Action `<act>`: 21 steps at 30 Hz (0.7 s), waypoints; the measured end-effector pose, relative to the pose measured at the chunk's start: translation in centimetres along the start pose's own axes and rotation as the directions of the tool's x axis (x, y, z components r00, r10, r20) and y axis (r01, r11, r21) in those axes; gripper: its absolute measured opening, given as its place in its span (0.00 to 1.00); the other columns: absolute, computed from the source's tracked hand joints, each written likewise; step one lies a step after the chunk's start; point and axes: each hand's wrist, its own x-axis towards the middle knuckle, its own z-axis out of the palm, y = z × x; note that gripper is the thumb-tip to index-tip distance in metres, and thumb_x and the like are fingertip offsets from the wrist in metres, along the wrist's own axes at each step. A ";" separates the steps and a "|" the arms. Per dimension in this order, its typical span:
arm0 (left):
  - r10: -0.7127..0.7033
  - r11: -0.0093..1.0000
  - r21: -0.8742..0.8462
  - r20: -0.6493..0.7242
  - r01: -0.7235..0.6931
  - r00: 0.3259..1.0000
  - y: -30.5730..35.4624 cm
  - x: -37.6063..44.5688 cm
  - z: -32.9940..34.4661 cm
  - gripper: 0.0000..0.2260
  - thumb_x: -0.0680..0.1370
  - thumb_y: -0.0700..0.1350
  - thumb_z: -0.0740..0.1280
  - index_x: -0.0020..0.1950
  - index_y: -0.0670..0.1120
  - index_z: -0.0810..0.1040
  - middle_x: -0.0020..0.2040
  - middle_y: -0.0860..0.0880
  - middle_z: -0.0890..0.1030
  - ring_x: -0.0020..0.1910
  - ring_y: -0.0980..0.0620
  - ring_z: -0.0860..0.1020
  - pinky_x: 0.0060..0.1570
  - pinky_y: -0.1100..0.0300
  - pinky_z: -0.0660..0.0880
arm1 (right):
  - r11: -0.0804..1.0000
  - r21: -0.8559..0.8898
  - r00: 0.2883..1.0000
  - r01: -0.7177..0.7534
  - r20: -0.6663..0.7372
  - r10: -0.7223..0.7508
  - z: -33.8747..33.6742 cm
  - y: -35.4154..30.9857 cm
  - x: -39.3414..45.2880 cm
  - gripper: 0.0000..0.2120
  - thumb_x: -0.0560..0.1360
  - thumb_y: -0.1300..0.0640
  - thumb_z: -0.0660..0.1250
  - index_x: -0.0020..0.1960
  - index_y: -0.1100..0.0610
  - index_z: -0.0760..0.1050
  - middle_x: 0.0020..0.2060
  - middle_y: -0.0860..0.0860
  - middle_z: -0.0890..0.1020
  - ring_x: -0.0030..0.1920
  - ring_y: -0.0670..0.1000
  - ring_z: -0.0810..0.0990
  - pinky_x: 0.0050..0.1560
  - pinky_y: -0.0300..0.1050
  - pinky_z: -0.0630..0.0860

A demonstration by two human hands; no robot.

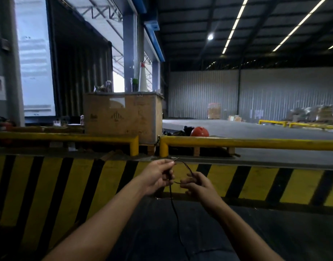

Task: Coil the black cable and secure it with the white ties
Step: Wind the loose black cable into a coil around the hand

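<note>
A thin black cable (174, 210) runs up from my lap into both hands. My left hand (158, 176) pinches the cable near its end, with the tip poking out above my fingers. From there the cable arcs to the right in a small loop into my right hand (196, 183), whose fingers are closed around it. The two hands are close together, in front of a yellow-and-black striped barrier (67, 185). No white ties are visible.
Yellow guard rails (256, 143) run across behind the barrier. A large cardboard box (122, 117) stands on a pallet at the centre left, a red helmet (199, 131) lies to its right. The open warehouse floor stretches beyond, with stacked goods (214, 111) far off.
</note>
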 end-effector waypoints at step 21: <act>0.265 0.612 0.776 -0.024 -0.149 0.964 2.8 0.6 5.4 0.14 0.79 0.45 0.62 0.64 0.51 0.75 0.63 0.48 0.77 0.59 0.51 0.75 0.57 0.51 0.75 | 0.741 -0.582 0.914 0.335 0.008 -0.407 -5.8 -7.9 -3.0 0.09 0.77 0.51 0.64 0.39 0.49 0.78 0.30 0.47 0.78 0.31 0.39 0.76 0.29 0.34 0.70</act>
